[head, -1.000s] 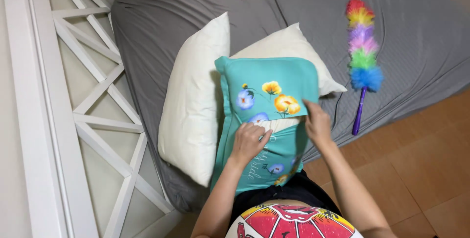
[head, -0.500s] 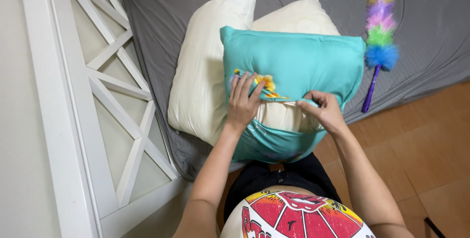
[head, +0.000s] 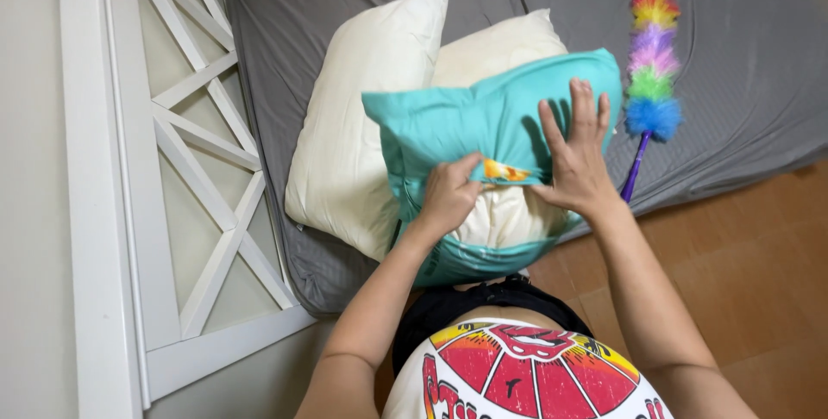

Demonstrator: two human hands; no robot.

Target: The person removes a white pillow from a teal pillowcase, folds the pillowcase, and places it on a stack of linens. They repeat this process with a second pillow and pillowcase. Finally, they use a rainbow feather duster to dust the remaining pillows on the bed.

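I see open wood floor (head: pixel 759 255) right; white headboard (head: pixel 185 178) left. Left hand (head: pixel 448 199) pinches the teal pillowcase (head: pixel 466 126) edge at near bed edge; right hand (head: pixel 578 160) lies flat, released, atop it.

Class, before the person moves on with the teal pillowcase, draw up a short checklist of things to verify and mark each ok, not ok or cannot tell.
1. Left hand grips the open edge of the teal pillowcase: ok.
2. Right hand lies flat on the pillowcase, fingers spread: ok.
3. Pillow insert fully inside the pillowcase: not ok, a white part shows at the opening.
4. Rainbow duster lies apart from both hands: ok.
5. Two bare pillows rest on the grey sheet: ok.
6. Pillowcase closure type: cannot tell.
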